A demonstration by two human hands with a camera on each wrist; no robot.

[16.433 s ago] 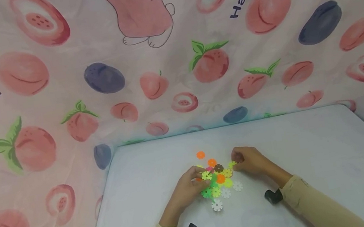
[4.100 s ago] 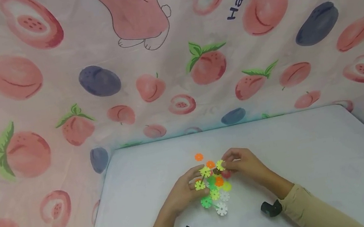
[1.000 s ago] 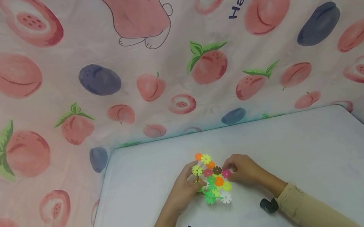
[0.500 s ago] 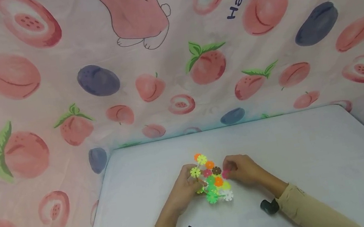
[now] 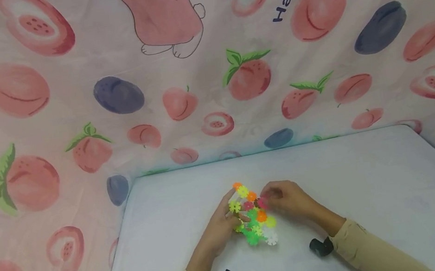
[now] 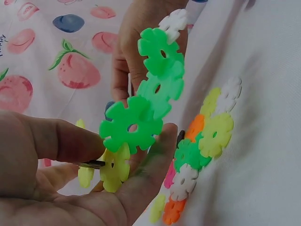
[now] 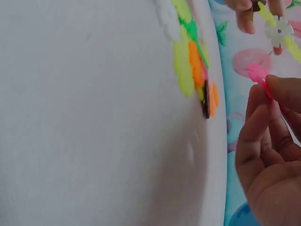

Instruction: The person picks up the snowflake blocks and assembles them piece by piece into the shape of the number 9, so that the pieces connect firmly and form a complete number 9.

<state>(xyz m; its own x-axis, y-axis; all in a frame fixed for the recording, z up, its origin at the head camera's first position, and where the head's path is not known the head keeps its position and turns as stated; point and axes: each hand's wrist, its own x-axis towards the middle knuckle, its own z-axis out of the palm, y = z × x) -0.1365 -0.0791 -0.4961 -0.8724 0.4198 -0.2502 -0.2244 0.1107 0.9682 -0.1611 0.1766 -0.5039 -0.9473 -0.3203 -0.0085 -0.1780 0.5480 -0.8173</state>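
Head, right hand [image 5: 283, 195] pinching pink disc [image 5: 262, 203], table edge [image 5: 278, 149] well apart

A pink fruit-printed cloth [image 5: 199, 68] hangs behind and beside the white table [image 5: 359, 180].

Cropped and obscured parts.
Head view: the top edge cuts the printed animal [image 5: 167, 19]. Left wrist view: the left grip [image 6: 42, 197], cropped at left and bottom, partly covers a dark edge-on piece [image 6: 93, 164], perhaps a disc. Right wrist view: the right grip [image 7: 273, 162], cropped at right, hides part of the pink disc [image 7: 257, 73]; the piled discs [image 7: 183, 66] are blurred.
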